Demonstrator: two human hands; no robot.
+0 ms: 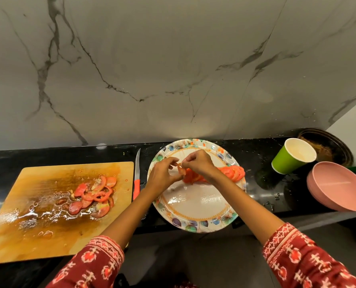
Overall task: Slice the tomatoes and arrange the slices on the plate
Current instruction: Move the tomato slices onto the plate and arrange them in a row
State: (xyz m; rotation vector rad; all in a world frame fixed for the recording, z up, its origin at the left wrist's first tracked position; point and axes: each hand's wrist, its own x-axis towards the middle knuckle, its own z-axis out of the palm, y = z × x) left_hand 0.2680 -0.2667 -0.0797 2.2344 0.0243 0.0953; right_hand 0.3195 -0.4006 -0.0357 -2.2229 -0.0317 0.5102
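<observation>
Black speckled countertop [256,156] under a grey-veined marble wall; everything is placed relative to the plate [195,210], a round, glossy disc with a floral rim. Arranging step is judged to be in hand, slicing apparently done. Above the plate's centre, one thin limp tomato slice [181,170] is pinched between the left hand [162,173] and the right hand [198,163], fingers curled onto it. A fanned row of slices [233,172] is laid along the plate's far right rim. More wet, floppy slices [94,194] are left on the juice-soaked wooden board [38,204], well left of the plate. A red-handled knife [136,175] lies just left of the plate, unheld. Next move probably calls for the held slice to be laid overlapping the row; soft flesh, gentle handling needed.
</observation>
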